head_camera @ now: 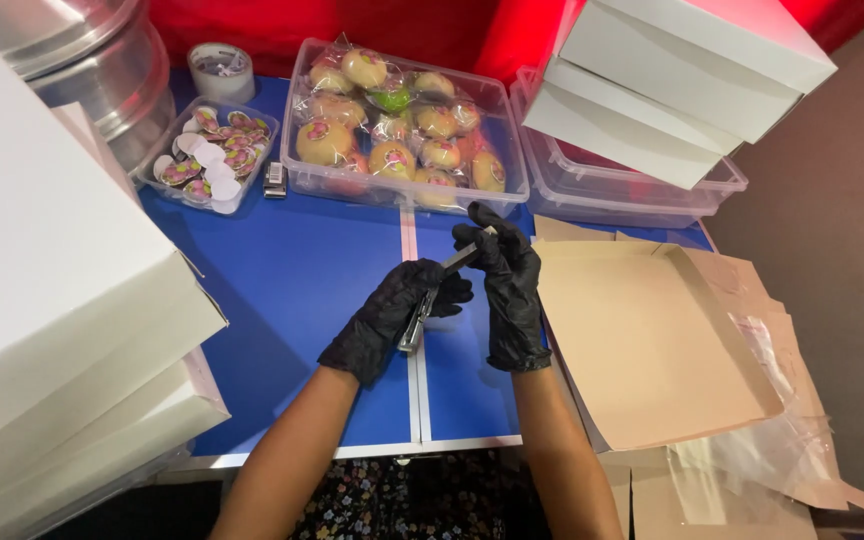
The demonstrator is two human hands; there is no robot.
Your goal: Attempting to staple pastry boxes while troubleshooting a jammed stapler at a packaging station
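Over the blue tabletop (pixel 292 290), both hands in black gloves hold a slim metal stapler (pixel 434 293), which slants from lower left to upper right between them, lifted off the surface. The left hand (pixel 392 315) wraps around the lower half of the stapler, its fingers (pixel 452 292) curled closed over the body so that only the bottom end sticks out below the palm. The right hand (pixel 504 280) meets the upper end: its fingers (pixel 477 238) are bent and pinched on the top tip of the stapler, with the thumb side hidden behind the tool, so how firmly it presses cannot be told. The two hands nearly touch at the middle of the stapler. Just beside the right hand, to its right, lies an open flat cardboard box (pixel 652 350) with clear plastic wrap (pixel 782 430) trailing over its far edge. Beyond the hands stands a clear plastic tub (pixel 404 190) filled with wrapped round pastries, and to its left a smaller clear tray (pixel 207 160) of round stickers, with a second small stapler (pixel 274 178) between them and a tape roll (pixel 220 68) behind. White boxes (pixel 52 300) are stacked at the left edge, more white boxes (pixel 672 80) at the upper right.
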